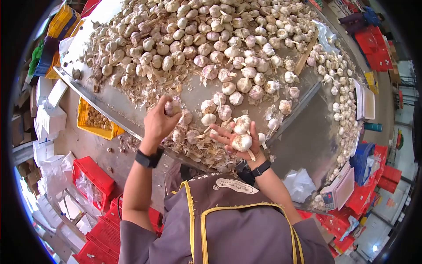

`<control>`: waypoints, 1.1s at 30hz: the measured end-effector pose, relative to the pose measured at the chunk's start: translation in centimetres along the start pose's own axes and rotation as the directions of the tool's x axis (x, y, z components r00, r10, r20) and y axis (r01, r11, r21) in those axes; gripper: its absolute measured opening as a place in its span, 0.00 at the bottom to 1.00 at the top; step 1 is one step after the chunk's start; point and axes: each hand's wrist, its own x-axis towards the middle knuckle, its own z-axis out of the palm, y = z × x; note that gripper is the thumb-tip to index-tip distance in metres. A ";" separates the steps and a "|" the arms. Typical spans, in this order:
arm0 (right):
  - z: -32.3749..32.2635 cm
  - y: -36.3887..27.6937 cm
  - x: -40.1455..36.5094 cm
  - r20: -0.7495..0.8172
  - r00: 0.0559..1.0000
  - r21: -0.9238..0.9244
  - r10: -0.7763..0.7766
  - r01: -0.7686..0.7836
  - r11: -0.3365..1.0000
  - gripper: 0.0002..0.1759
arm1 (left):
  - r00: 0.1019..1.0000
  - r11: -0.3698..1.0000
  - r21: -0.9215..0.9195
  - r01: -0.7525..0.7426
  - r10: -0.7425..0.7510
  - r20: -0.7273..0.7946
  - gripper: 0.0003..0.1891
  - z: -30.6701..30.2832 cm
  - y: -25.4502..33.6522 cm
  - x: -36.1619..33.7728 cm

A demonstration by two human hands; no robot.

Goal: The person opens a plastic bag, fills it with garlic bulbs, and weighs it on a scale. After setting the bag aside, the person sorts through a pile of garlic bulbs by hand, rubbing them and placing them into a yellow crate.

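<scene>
Two garlic bulbs (241, 143) lie on the upturned palm of the right hand (255, 152), its fingers spread loosely, by the near edge of the worktop (193, 90). Left of them, by that same edge, the left hand (158, 124) curls thumb and fingers round a single bulb (172, 108). A broad heap of garlic (189, 31) spreads toward the far edge, and dry papery skins (206, 154) litter the near one.
</scene>
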 end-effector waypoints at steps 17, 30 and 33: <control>5.2 -13.5 -8.5 0.191 0.708 0.307 -0.679 0.614 0.727 0.49 | 0.952 0.953 -0.086 -0.292 0.282 -0.118 0.23 1.8 3.3 -0.6; 0.0 -8.4 -3.3 -0.061 0.721 -0.464 -0.690 -0.632 -0.620 0.21 | 0.992 0.973 -0.212 -0.089 0.106 0.068 0.24 4.6 -1.0 2.2; -0.4 -8.6 -3.2 -0.067 0.738 -0.472 -0.672 -0.616 -0.630 0.17 | 0.955 0.852 -0.522 0.040 0.121 0.271 0.21 3.5 0.5 2.1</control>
